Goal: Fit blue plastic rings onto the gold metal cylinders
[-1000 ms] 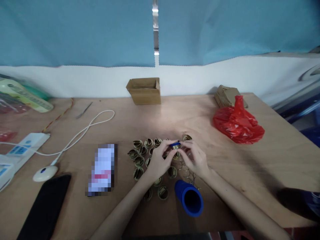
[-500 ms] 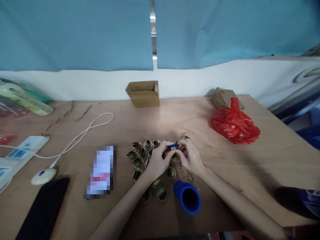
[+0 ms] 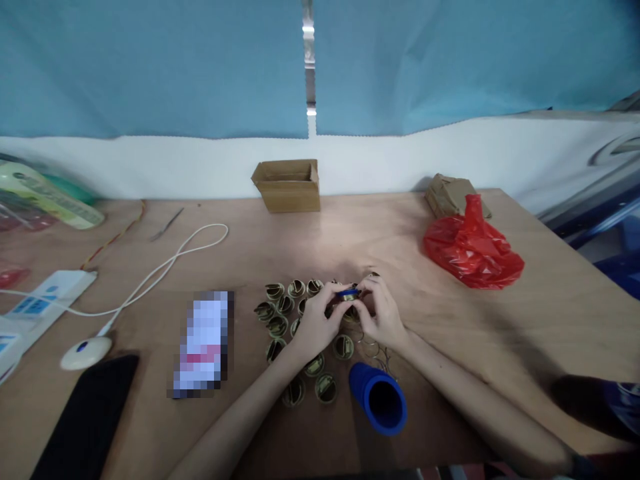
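Observation:
My left hand [image 3: 316,324] and my right hand [image 3: 379,313] meet over the middle of the wooden table [image 3: 350,233]. Both pinch one small round brass piece with a blue top [image 3: 348,293], held just above the table. Several similar small brass cups [image 3: 280,313] stand in a loose cluster below and to the left of my hands. Thin wire rings [image 3: 373,350] lie under my right wrist. A blue cylinder [image 3: 379,398] lies on its side just in front of my hands, its open end toward me.
A small open cardboard box [image 3: 287,184] stands at the back wall. A red plastic bag [image 3: 470,250] and a brown parcel [image 3: 453,193] lie at the right. At the left are a white cable [image 3: 165,263], a power strip [image 3: 43,297], a white puck-shaped device [image 3: 86,352] and a black phone [image 3: 85,420].
My hands stay together on the blue-topped piece, with only small finger shifts. The view has moved slightly.

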Motion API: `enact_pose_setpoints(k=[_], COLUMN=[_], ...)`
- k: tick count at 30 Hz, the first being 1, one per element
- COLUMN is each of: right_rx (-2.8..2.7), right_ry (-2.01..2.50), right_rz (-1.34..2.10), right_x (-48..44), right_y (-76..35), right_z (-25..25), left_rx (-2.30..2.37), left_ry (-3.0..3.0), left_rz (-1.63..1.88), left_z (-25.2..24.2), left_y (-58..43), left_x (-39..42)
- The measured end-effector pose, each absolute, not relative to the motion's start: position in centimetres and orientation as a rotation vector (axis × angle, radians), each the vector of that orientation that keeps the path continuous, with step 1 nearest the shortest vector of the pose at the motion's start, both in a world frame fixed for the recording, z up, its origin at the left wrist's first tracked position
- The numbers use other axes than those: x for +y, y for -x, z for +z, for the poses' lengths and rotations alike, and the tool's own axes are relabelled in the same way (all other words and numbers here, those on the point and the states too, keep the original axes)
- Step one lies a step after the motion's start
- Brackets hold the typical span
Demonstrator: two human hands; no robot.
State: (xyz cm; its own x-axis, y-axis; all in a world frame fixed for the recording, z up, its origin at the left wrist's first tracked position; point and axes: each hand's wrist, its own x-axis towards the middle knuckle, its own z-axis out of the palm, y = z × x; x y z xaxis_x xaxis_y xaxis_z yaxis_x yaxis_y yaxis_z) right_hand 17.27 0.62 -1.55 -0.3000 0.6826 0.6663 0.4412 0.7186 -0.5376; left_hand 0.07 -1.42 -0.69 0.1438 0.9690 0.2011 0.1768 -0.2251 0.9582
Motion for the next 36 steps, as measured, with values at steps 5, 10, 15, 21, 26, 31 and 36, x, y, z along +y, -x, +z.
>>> enact_pose_setpoints(k=[5,10,15,21,26,31,36], right_rx=[-1.994,-2.040,-2.023,-2.035,-2.051,-2.015,-1.990], right_ry=[0.855,0.831,0.801,0.783,0.787,0.790,0.762], right_rz=[0.315,0.310,0.215,0.195,0.240,0.290,0.224], right_x=[0.7,0.6,0.2,-0.2,-0.3,-0.4,-0.6], right_y=[-17.3,-17.7,-17.9,-17.8,-17.7,-17.8,-17.8], right_z=[-1.5,-1.6,-0.8,-0.4,-0.5,-0.4,-0.2], left_rx=[1.166,1.143,1.131,1.114,1.132,1.055,1.082], left_ry=[-1.593,-1.684,-1.740,-1.834,-1.925,-2.249,-2.411], left_rz=[1.151,1.153,1.206,1.210,1.211,1.236,1.353], left_z=[-1.1,-0.8,0.0,0.8,0.4,-0.6,-0.8], left_y=[0.1,0.0,0.2,0.2,0.4,1.1,1.6], left_x=[-1.6,-1.9,-2.1,-2.5,-2.6,-2.1,-2.2])
